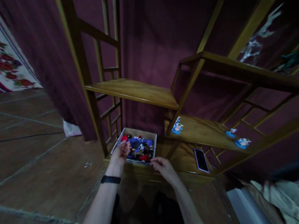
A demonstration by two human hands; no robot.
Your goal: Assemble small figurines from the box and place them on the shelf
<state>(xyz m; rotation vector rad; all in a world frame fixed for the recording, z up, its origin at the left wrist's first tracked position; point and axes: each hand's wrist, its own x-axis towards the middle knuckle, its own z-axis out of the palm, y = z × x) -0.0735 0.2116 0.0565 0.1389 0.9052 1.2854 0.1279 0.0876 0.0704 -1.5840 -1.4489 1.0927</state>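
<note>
A shallow white box (153,136) holds many small figures (140,144) in blue, red, black and white. It rests on the bottom board of a wooden shelf unit. My left hand (121,152), with a black band on its wrist, hovers over the box's left side. Its fingers are loosely bent and a little apart, with nothing seen in them. At the box's front right corner is my right hand (163,168), thumb and fingers drawn together on the rim. The fingertips' exact hold is hard to make out in the dim light.
A phone (201,160) lies on the bottom board to the right. Several small figures on blue bases (243,142) stand on the low right shelf. The middle shelf (137,90) juts out above the box. Purple curtains hang behind, and a grey box (247,207) is at lower right.
</note>
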